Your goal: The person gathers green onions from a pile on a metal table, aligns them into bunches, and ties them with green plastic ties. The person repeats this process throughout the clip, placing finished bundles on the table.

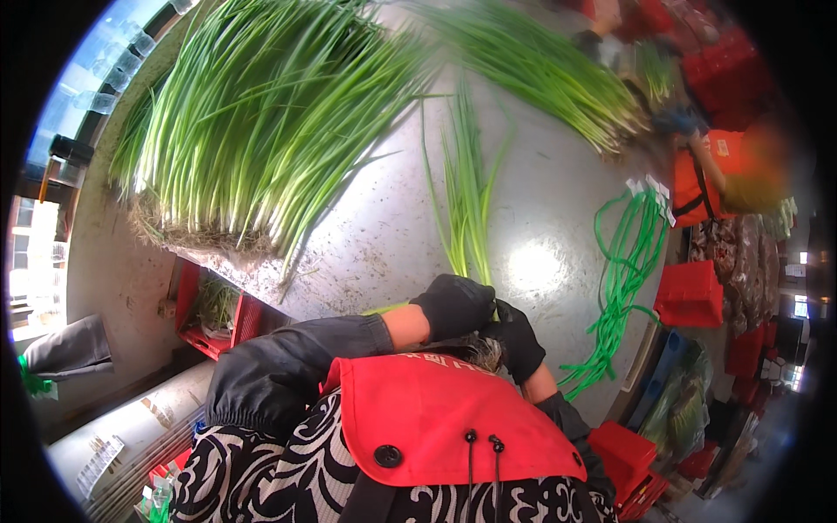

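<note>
My left hand (453, 307), in a black glove, is closed around the lower stalks of a small bunch of spring onions (465, 205). Their green leaves point away from me over the metal table (366, 222). Close beside it, my right hand (516, 342), also black-gloved, has its fingers bent in at the bunch's root end, partly hidden. A big heap of spring onions (261, 131) covers the left of the table, with soil-brown roots toward me. Several green straps (615, 288) with white tags lie to the right of my hands.
Another pile of spring onions (558, 83) lies at the far right, near a co-worker's gloved hand (678, 120). A red crate (228, 324) stands under the table's left edge. Red bins (689, 294) and clear bags of greens (683, 401) line the right side.
</note>
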A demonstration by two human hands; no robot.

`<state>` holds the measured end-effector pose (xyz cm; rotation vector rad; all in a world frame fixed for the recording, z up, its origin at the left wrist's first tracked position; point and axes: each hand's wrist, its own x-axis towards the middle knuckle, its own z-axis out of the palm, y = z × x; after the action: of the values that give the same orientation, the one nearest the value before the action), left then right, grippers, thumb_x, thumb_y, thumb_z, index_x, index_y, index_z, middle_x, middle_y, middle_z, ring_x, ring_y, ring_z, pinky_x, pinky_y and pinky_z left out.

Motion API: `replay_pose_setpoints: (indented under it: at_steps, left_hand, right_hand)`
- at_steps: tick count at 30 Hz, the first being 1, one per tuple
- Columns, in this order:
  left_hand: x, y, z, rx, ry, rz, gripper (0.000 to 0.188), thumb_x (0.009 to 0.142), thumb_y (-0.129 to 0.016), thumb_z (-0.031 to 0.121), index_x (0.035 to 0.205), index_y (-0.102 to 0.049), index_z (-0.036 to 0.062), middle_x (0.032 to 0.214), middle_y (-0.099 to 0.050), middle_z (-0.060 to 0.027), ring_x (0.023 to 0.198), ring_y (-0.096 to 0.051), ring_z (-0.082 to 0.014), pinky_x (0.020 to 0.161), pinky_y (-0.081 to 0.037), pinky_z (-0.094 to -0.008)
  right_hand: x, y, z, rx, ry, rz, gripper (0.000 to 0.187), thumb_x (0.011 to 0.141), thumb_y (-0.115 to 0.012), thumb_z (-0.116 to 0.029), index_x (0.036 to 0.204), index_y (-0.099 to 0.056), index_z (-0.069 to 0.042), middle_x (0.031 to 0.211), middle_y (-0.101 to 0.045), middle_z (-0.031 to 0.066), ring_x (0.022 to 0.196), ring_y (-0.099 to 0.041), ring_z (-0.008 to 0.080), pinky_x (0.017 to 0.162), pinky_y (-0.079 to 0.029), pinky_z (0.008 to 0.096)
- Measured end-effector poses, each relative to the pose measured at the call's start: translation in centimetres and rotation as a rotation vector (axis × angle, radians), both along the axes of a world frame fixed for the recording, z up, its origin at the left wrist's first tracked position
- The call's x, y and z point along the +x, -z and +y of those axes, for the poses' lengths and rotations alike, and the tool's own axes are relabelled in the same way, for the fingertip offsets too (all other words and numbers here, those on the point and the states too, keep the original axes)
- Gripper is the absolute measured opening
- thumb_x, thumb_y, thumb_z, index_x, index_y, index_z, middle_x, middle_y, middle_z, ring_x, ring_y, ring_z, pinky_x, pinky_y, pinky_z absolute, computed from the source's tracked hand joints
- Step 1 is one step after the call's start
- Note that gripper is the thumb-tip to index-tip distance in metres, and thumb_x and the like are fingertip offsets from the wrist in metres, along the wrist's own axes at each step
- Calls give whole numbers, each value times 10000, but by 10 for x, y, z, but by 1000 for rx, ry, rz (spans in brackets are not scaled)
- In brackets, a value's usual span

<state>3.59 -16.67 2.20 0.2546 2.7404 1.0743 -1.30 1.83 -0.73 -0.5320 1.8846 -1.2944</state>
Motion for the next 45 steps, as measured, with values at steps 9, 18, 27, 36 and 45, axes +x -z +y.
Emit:
replay_pose_setpoints:
  at_steps: [9, 18, 27, 36, 45]
  left_hand:
    - [27, 32, -131, 464, -563, 188, 281, 910, -597, 238, 777, -676, 3, 740, -684, -76, 665, -607, -154, 658, -500, -333]
    - [138, -18, -226, -224, -665, 247, 276, 821, -689, 182, 1067, -681, 58, 997, -679, -155, 893, -669, -298, 782, -529, -378]
    - [36, 11, -51, 1118, -444, -619, 342, 958, -598, 285, 1159, -624, 10, 1019, -679, -97, 853, -669, -151, 737, -552, -281]
    - [-23, 88, -5, 1389, -500, -504, 232, 909, -671, 240, 970, -613, 24, 730, -574, -42, 604, -524, -111, 530, -412, -254]
    - [-32, 37, -3, 1228, -712, -419, 146, 859, -704, 143, 907, -644, 19, 706, -600, -26, 546, -516, -93, 483, -386, -243]
  right_hand:
    - [-8, 9, 36, -60, 184, -502, 398, 837, -649, -85, 1198, -538, 42, 870, -674, 136, 607, -603, 132, 558, -514, 271]
    - [-19, -19, 10, 157, 211, -214, 255, 820, -712, -105, 1041, -618, -18, 680, -568, -6, 499, -522, 101, 453, -417, 248]
    - [-5, -64, 21, -426, 395, -1038, 390, 1006, -449, -282, 1213, -476, 48, 643, -445, 20, 385, -368, 28, 338, -302, 186]
    - [18, 9, 60, -152, 296, -835, 462, 957, -511, -230, 1305, -450, 68, 1001, -637, 170, 635, -606, 174, 555, -509, 256]
    - [2, -34, 24, -103, 398, -689, 348, 935, -606, -199, 1199, -554, 22, 1024, -646, 125, 734, -642, 173, 629, -529, 289]
